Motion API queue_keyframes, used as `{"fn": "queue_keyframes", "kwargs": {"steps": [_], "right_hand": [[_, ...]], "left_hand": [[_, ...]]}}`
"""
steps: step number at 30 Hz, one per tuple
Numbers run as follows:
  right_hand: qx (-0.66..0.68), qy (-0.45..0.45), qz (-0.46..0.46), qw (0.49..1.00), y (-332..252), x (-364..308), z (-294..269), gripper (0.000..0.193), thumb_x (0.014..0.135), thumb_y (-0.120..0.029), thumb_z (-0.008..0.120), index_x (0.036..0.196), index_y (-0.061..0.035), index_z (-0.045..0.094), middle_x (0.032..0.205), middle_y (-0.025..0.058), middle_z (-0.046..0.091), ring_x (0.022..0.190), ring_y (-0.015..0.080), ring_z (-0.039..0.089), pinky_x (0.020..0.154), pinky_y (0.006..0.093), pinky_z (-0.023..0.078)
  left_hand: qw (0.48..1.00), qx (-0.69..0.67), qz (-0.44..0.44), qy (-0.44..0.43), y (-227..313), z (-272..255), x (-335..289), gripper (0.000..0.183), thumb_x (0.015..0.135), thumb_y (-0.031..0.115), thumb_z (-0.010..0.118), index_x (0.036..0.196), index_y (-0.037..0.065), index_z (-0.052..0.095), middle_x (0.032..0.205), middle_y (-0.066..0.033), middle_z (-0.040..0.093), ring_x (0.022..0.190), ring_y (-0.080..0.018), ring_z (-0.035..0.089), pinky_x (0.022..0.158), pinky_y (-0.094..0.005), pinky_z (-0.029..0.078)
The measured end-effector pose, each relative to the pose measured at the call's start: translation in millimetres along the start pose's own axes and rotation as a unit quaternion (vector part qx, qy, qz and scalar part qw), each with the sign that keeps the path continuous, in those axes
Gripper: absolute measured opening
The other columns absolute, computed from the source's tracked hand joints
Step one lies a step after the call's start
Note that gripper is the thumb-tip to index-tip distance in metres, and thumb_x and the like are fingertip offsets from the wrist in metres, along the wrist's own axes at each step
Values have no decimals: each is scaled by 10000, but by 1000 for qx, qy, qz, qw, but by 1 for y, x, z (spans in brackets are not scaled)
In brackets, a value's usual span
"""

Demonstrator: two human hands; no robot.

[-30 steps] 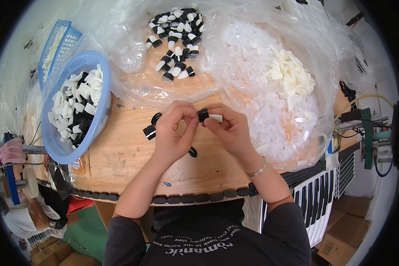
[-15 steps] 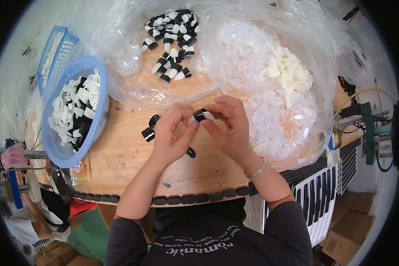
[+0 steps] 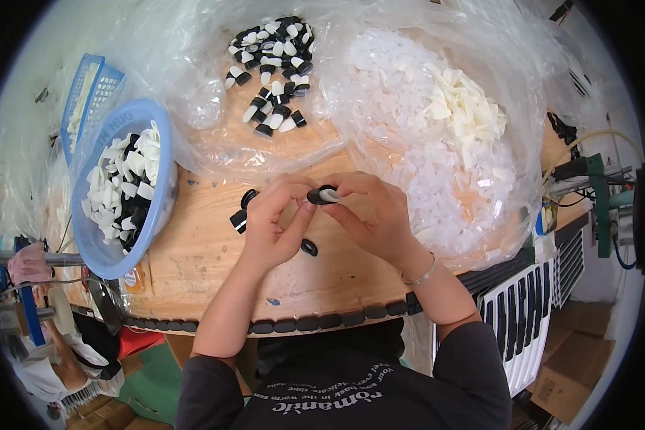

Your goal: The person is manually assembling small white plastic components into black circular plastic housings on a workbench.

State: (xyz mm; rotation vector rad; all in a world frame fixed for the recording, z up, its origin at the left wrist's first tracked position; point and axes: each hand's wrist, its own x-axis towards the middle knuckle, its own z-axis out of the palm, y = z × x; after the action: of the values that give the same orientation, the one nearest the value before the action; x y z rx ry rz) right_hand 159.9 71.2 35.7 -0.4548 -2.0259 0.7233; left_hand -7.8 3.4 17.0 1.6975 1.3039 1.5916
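The left hand (image 3: 279, 218) pinches the side of 1 black oval cap (image 3: 314, 198); the right hand's (image 3: 380, 218) thumb and fingers close on the white, tongue-shaped insert (image 3: 328, 194) protruding from it. The cap lies between the 2 hands, long axis roughly crosswise, insert toward the right. Nearer the left, 1 glossy black oval piece (image 3: 309, 247) lies on scuffed wooden tabletop (image 3: 193, 287); beyond spreads crinkled clear film (image 3: 204, 93).

From here, the held cap (image 3: 317, 198) looks glossy plastic, the sheeting (image 3: 198, 93) shiny crinkled film, the tabletop (image 3: 193, 258) wood, the shirt (image 3: 351, 387) matt cloth.
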Motion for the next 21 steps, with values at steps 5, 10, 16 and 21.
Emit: {"fn": "queue_keyframes", "kwargs": {"steps": [5, 10, 16, 21], "right_hand": [[50, -14, -2, 999, 0, 1, -3, 233, 755, 13, 742, 920, -37, 586, 947, 126, 686, 807, 233, 685, 705, 290, 546], [94, -55, 63, 992, -2, 3, -6, 215, 748, 30, 735, 908, -33, 606, 927, 117, 681, 796, 236, 676, 691, 287, 544], [52, -35, 8, 998, -4, 4, -5, 221, 746, 36, 729, 928, -24, 619, 927, 111, 675, 787, 238, 669, 694, 280, 540], [131, 27, 53, 990, -7, -1, 0, 202, 748, 40, 723, 918, -20, 630, 952, 129, 669, 784, 243, 668, 689, 284, 543]], "left_hand": [[998, 50, -3, -40, 13, -5, 0, 123, 798, -86, 552, 895, -14, 578, 950, -117, 603, 856, -190, 578, 782, -273, 448], [986, 136, 61, -78, 15, -14, 5, 168, 734, -85, 600, 888, -24, 573, 912, -167, 616, 776, -303, 610, 689, -324, 493], [993, 95, 56, -40, 10, -5, 4, 208, 757, -85, 619, 961, -41, 619, 907, -165, 642, 776, -289, 630, 689, -305, 498], [999, -11, -21, 21, 10, 7, -9, 141, 845, -66, 607, 974, -42, 655, 912, -124, 674, 833, -192, 611, 783, -291, 471]]}}
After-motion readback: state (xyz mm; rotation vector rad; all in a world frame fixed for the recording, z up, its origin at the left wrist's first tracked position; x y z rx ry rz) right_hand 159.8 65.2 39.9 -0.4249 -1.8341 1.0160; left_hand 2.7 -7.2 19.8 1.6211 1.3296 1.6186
